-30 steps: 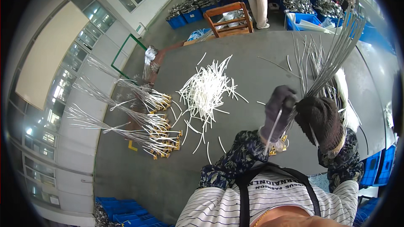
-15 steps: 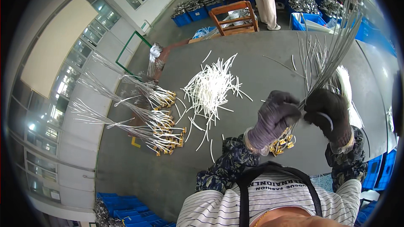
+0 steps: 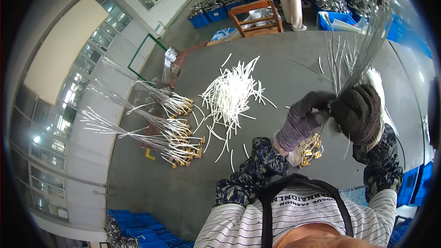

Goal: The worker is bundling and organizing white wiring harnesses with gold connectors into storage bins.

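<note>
Wire bundle point(image 3: 363, 41) in two hands point(image 3: 330, 117)

Grey-purple knit glove on the left hand point(image 3: 301, 121), dark brown knit glove on the right hand point(image 3: 358, 112), navy floral sleeve covers, striped white shirt, black apron strap.

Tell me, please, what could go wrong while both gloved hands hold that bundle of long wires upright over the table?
1. The wire bundle fans out loosely above the right hand and left hand; strands could slip out or spring toward the face.
2. The brass fittings dangling below the hands might snag the floral sleeve.
3. The swaying tips could sweep the loose white tubes off the table.
</note>
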`<state>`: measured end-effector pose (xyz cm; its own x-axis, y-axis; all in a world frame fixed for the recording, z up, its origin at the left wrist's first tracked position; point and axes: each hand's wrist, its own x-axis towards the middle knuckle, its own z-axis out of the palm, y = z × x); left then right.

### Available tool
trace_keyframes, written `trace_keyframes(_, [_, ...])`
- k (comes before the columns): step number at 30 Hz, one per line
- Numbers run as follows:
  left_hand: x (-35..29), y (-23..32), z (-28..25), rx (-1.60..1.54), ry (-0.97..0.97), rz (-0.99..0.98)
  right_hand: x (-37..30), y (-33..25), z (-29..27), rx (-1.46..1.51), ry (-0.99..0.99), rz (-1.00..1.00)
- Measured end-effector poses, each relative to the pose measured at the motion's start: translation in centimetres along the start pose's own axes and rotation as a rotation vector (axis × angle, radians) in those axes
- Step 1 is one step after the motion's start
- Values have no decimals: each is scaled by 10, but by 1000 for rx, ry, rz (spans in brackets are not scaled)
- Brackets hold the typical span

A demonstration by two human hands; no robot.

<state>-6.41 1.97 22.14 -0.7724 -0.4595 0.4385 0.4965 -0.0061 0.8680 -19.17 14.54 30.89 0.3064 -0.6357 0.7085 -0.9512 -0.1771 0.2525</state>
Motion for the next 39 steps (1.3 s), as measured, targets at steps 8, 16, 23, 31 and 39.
trace_keyframes(8, [39, 27, -30, 1251, 16, 721, -44, 12, 6, 116, -160, 212])
trace_keyframes(16, [24, -7, -13, -554, 107, -451, -47, 10, 14, 641, -29, 165])
trace_keyframes(23, [23, -2, -17, -480, 170, -140, -37, -14, 15, 973, 29, 623])
trace_keyframes(31, [8, 23, 9, 597, 173, 999, -20, -10, 26, 272, -75, 182])
trace_keyframes(39, [1, -4, -22, 817, 47, 640, -22, -14, 26, 894, 60, 726])
